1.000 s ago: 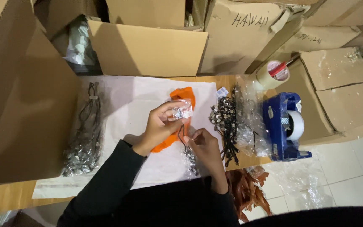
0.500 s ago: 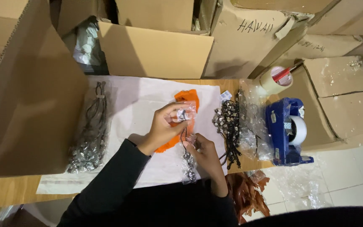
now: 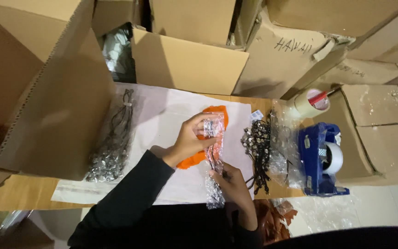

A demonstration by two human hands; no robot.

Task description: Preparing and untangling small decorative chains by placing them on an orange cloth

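one head-worn view looks steeply down, close over the table point(image 3: 263, 100) ringed by cardboard boxes point(image 3: 187, 62).

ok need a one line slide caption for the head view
Both hands, left hand and right hand, hold a small clear bag over orange pieces, blue tape dispenser alongside.

- Blue tape dispenser point(image 3: 321, 159) at the table's right edge.
- Roll of tape point(image 3: 312, 102) near the back right corner.
- Bagged bundle of black cords point(image 3: 111, 140) toward the left edge.
- Cardboard boxes point(image 3: 187, 60) along the back edge.
- White sheet point(image 3: 162, 115) covers the tabletop.
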